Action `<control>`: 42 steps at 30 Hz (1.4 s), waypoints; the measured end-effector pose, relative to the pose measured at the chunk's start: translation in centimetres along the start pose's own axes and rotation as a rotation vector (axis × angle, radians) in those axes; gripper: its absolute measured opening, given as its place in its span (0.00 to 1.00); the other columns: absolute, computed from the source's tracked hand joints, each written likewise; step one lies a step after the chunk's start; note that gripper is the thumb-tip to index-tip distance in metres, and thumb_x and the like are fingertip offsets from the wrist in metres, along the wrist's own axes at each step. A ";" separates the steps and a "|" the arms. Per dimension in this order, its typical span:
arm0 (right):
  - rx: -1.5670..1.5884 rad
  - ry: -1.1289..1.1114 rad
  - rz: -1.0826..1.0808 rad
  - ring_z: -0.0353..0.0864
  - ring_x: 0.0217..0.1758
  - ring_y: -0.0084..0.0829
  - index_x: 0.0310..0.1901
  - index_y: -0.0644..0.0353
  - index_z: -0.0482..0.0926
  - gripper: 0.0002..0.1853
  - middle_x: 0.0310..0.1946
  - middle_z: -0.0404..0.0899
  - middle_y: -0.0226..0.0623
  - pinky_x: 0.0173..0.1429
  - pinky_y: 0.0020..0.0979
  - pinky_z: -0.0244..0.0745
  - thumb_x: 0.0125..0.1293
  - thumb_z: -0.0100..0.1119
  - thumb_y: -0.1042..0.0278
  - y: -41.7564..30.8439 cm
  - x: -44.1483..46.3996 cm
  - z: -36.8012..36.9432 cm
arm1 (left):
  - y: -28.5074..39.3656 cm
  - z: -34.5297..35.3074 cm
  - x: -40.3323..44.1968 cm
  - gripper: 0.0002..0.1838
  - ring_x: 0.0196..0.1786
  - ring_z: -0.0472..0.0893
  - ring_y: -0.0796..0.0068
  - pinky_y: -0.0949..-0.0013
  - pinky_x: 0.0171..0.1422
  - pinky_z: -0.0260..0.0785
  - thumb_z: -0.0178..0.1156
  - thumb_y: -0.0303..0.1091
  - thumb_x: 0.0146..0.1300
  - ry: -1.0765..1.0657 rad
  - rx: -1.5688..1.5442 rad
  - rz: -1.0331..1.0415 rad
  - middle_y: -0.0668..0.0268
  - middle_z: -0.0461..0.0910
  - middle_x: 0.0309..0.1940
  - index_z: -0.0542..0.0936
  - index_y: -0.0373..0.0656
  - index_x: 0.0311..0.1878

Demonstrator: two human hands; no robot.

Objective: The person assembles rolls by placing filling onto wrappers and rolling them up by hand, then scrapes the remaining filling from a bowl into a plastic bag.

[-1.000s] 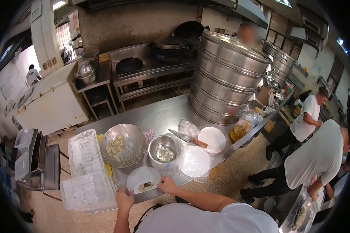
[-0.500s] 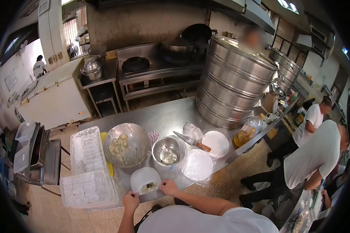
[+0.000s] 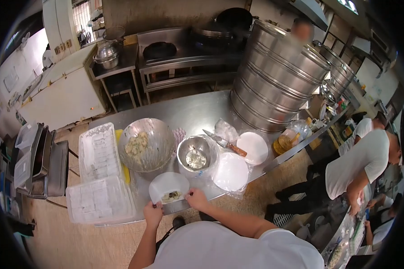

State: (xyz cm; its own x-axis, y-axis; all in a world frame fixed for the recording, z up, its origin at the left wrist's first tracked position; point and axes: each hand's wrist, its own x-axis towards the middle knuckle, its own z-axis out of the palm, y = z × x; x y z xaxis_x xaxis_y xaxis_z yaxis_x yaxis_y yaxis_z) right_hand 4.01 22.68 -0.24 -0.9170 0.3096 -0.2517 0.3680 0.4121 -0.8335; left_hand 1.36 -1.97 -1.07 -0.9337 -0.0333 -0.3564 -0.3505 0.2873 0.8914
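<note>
A thin round white wrapper (image 3: 168,183) lies at the near edge of the steel table, with a strip of chunky filling (image 3: 173,196) along its near side. My left hand (image 3: 153,212) pinches the wrapper's near left edge. At the near right edge my right hand (image 3: 196,198) is closed on the wrapper, fingertips together. Behind the wrapper stand a large steel bowl (image 3: 164,157) with pale filling and a smaller steel bowl (image 3: 194,154) holding a little liquid.
Plastic trays of white rolls (image 3: 98,154) are on the left. To the right are white wrapper stacks (image 3: 231,172), a knife (image 3: 224,142), an oil bottle (image 3: 285,142) and tall steel steamers (image 3: 278,76). Two co-workers in white shirts (image 3: 359,161) bend over another table.
The wrapper's near edge has been taken up slightly between both hands. The view has shifted, so the table things appear higher in the frame.
</note>
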 end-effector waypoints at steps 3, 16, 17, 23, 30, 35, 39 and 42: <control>-0.040 0.042 -0.019 0.90 0.32 0.43 0.39 0.67 0.87 0.14 0.30 0.88 0.52 0.42 0.44 0.84 0.66 0.72 0.61 -0.3 0.0 -0.2 | 0.4 0.4 0.1 0.06 0.26 0.84 0.77 0.69 0.28 0.75 0.66 0.27 0.74 0.014 -0.106 -0.035 0.63 0.87 0.31 0.85 0.33 0.42; 0.093 0.067 -0.131 0.85 0.28 0.29 0.40 0.67 0.87 0.12 0.27 0.88 0.40 0.36 0.37 0.82 0.71 0.70 0.63 0.7 0.0 1.2 | 0.4 0.5 -1.4 0.09 0.34 0.83 0.79 0.66 0.41 0.76 0.74 0.29 0.70 0.170 0.055 0.267 0.64 0.87 0.29 0.84 0.34 0.38; 0.069 0.080 -0.181 0.85 0.28 0.28 0.40 0.67 0.87 0.13 0.27 0.88 0.39 0.36 0.36 0.82 0.71 0.70 0.63 1.5 0.4 1.7 | 0.7 0.9 -1.5 0.10 0.33 0.82 0.78 0.66 0.40 0.76 0.75 0.29 0.69 0.195 0.032 0.273 0.64 0.87 0.28 0.84 0.34 0.37; 0.129 0.009 -0.059 0.86 0.32 0.30 0.42 0.68 0.87 0.10 0.29 0.88 0.43 0.40 0.38 0.81 0.69 0.71 0.68 -2.6 -1.1 0.2 | 2.1 1.3 -1.5 0.08 0.44 0.85 0.56 0.56 0.51 0.80 0.75 0.28 0.62 0.210 0.227 0.537 0.57 0.86 0.43 0.84 0.40 0.40; 0.017 -0.035 -0.196 0.84 0.31 0.30 0.42 0.68 0.86 0.09 0.29 0.87 0.41 0.40 0.37 0.80 0.69 0.72 0.70 -3.2 -1.8 0.5 | 5.2 2.0 -0.4 0.09 0.61 0.81 0.51 0.49 0.66 0.75 0.70 0.31 0.61 -0.065 0.586 0.883 0.60 0.85 0.56 0.83 0.43 0.44; -0.079 0.007 -0.379 0.88 0.41 0.46 0.42 0.67 0.85 0.07 0.39 0.90 0.49 0.47 0.43 0.83 0.66 0.71 0.73 -3.5 -1.3 0.4 | 5.1 2.0 0.0 0.12 0.64 0.79 0.52 0.50 0.72 0.70 0.68 0.33 0.62 -0.159 0.673 0.858 0.60 0.84 0.57 0.82 0.41 0.47; -0.063 0.011 -0.588 0.86 0.52 0.57 0.39 0.64 0.84 0.05 0.44 0.89 0.53 0.56 0.50 0.81 0.64 0.69 0.75 -3.9 0.2 1.2 | 5.3 1.2 0.1 0.15 0.65 0.79 0.51 0.50 0.72 0.70 0.70 0.31 0.59 -0.211 0.640 0.864 0.58 0.84 0.56 0.81 0.42 0.49; -0.230 -0.222 -0.576 0.86 0.55 0.58 0.44 0.66 0.84 0.07 0.49 0.88 0.55 0.60 0.49 0.81 0.66 0.67 0.76 -4.9 1.2 0.7 | 4.1 1.4 0.6 0.19 0.64 0.80 0.49 0.51 0.70 0.73 0.71 0.24 0.54 -0.224 0.411 0.779 0.56 0.84 0.57 0.80 0.42 0.50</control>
State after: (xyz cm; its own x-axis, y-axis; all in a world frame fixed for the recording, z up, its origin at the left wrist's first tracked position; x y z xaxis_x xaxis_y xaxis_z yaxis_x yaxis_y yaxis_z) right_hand 0.98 20.46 3.16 -0.9780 -0.1892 0.0875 -0.1904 0.6397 -0.7447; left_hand -0.54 0.53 1.99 -0.8444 0.4879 0.2212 0.4680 0.4710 0.7477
